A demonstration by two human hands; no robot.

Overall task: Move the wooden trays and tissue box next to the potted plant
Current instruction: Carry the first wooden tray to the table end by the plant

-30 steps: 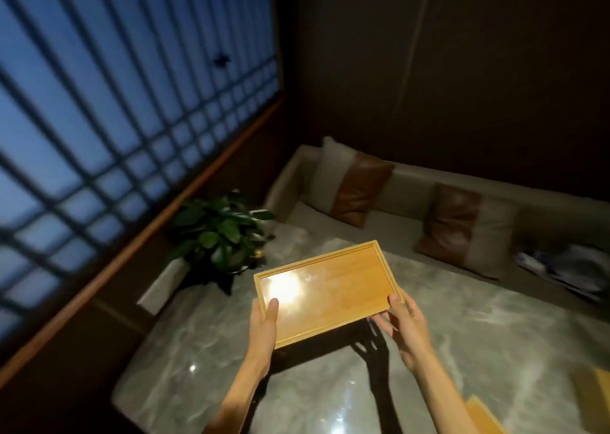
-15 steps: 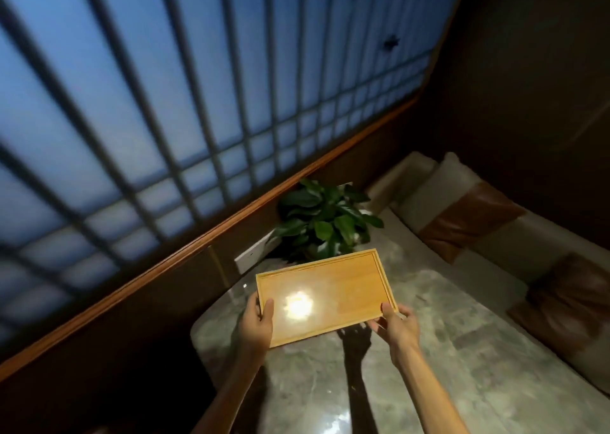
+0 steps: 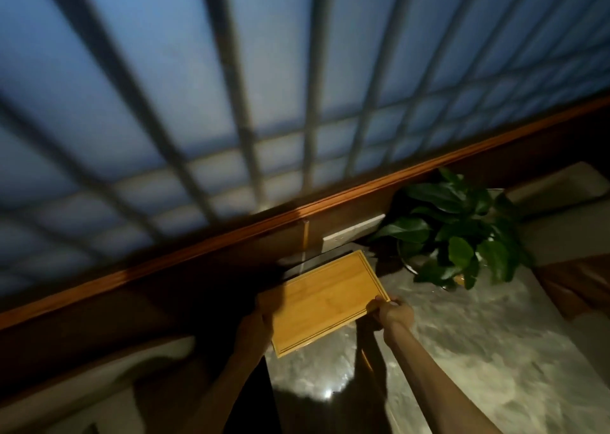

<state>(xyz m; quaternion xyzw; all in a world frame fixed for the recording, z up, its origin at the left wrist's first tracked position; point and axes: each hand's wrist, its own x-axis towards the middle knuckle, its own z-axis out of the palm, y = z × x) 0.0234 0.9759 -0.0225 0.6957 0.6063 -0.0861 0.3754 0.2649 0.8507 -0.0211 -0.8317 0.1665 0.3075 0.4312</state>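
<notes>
I hold a flat rectangular wooden tray (image 3: 325,301) with a raised rim in both hands, low over the far left corner of the marble table (image 3: 462,351). My left hand (image 3: 255,326) grips its left short edge. My right hand (image 3: 394,311) grips its right near corner. The potted plant (image 3: 458,232), with broad green leaves, stands on the table just to the right of the tray, a short gap between them. Whether the tray touches the table I cannot tell. No tissue box or other tray is in view.
A dark wooden ledge (image 3: 231,239) runs under the large lattice window (image 3: 264,87), just behind the tray. A pale block (image 3: 353,232) lies by the wall. A sofa with cushions (image 3: 574,285) sits at the right, and a light seat edge (image 3: 99,384) at the lower left.
My view has swung left and the tray has gone down and toward the wall, to the left of the plant. Both hands keep their hold on it.
</notes>
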